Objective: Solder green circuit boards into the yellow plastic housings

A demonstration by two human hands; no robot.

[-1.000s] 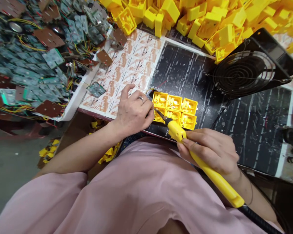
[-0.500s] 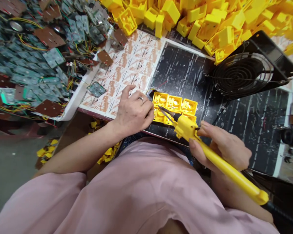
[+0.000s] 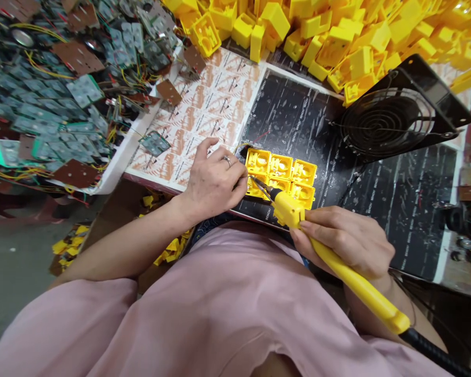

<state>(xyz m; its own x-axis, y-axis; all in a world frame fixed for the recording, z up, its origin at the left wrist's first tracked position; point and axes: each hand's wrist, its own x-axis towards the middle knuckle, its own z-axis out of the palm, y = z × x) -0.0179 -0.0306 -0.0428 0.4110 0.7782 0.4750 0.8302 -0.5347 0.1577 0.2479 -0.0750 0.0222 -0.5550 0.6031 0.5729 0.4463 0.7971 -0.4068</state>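
My right hand [image 3: 347, 238] is wrapped around a yellow soldering iron [image 3: 351, 280] with a trigger-style body and a black cable. Its thin metal tip points left and down into the front-left one of several open yellow plastic housings [image 3: 281, 166]. These housings stand in two rows, with small metal parts inside. At their left end is my left hand [image 3: 217, 180], a ring on one finger. Its thumb and fingertips are pinched together close to the iron's tip; whatever they hold is hidden.
Circuit boards with wires [image 3: 58, 104] heap up in a white tray at left. One small board [image 3: 155, 143] lies on the patterned sheet. Yellow housings [image 3: 337, 42] pile along the back. A black fan [image 3: 384, 123] stands at right on the black mat [image 3: 294, 112].
My right hand has moved left with the soldering iron, bringing its tip lower into the front-left housing. Its fingers now close more tightly around the trigger part. My left hand stays in place.
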